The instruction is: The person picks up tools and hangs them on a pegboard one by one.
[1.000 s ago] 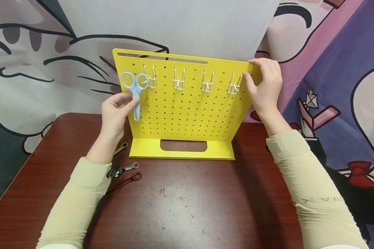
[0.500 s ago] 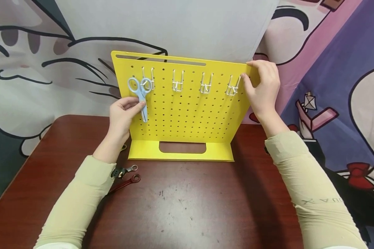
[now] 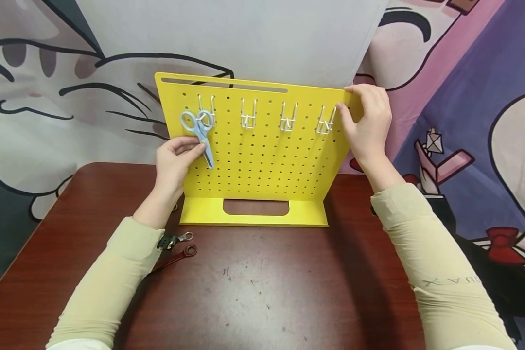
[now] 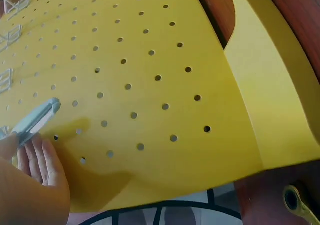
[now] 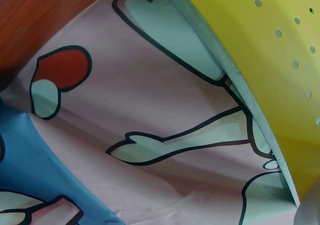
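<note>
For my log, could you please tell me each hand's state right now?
Left hand: holding the light-blue scissors, pinched between thumb and fingers.
Right hand: gripping the yellow pegboard at its upper right corner.

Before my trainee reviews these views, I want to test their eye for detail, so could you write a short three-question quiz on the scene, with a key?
1. True or false: the left hand holds the light blue scissors with the finger loops uppermost.
2. Multiple choice: seen from the head camera, where does the right hand hold the yellow pegboard?
A. Near its upper left corner
B. Near its upper right corner
C. Near its lower left corner
3. Count: how many white hooks are on the pegboard?

Key: 1. True. 2. B. 3. Four.
</note>
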`<state>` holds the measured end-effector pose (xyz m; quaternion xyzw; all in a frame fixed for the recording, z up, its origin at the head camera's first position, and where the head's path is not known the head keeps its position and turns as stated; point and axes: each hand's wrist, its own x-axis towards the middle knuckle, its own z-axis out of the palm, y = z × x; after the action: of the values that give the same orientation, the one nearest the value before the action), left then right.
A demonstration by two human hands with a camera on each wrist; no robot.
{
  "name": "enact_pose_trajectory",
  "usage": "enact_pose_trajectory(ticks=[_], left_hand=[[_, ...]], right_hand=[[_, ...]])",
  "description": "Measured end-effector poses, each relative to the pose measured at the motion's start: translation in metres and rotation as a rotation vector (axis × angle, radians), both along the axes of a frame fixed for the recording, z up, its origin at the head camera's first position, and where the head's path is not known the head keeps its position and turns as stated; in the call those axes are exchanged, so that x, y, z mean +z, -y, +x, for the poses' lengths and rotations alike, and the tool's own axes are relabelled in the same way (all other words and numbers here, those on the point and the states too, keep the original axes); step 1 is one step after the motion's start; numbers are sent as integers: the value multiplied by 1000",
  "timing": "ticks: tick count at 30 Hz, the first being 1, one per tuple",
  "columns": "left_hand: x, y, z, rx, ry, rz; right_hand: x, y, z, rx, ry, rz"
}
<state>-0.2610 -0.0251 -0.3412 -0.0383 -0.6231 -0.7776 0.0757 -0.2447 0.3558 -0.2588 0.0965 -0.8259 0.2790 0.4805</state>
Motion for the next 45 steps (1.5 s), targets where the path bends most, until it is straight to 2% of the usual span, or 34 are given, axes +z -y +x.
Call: enact_pose_trajectory(ticks=[6, 9, 17, 24, 29, 35, 41, 45], left_hand=[[-3, 7, 4, -45, 28, -31], [-7, 12, 7, -55, 56, -74], [-22, 44, 16, -85, 51, -389], [-39, 73, 26, -89, 81, -622], [-54, 93, 34, -119, 91, -773], [-69, 114, 39, -142, 65, -926], [-81, 132, 42, -136, -15, -1096], [-85, 141, 41, -196, -47, -1161]], right_hand=[[1, -2, 1, -5, 11, 3], [1, -3, 2, -6, 12, 2], [0, -1, 1, -3, 14, 4], [1, 1, 0, -4, 21, 7], [1, 0, 1, -2, 21, 6], [1, 1, 1, -3, 22, 13], [3, 2, 2, -12, 33, 16], [3, 2, 1, -14, 34, 13]])
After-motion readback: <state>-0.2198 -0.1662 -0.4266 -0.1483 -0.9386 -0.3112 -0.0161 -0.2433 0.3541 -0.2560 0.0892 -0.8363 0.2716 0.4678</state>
